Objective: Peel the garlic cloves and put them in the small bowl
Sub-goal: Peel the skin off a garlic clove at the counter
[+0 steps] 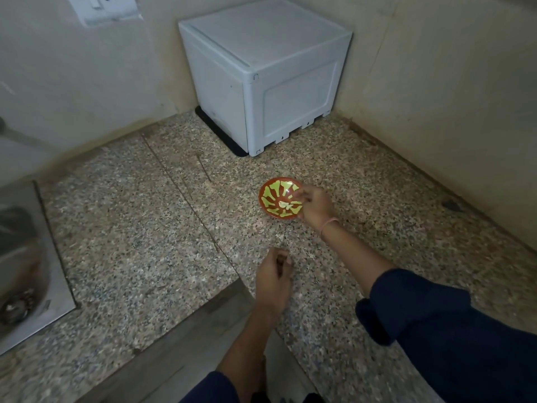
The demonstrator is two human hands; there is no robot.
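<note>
Garlic cloves [285, 205], pale, lie in the small bowl [268, 197] on the granite counter [145, 228]. My right hand [315, 206] is at the bowl's right rim, fingertips drawn together over it. I cannot tell whether they pinch anything. My left hand [274, 279] hovers nearer me, fingers curled inward, and I cannot tell if it holds something.

One head-worn view, looking forward and down from above the counter [139, 228], wide-angle curve at the edges, close at arm's reach, facing the wall corner with the white box [261, 71], sink [26, 257] at left
</note>
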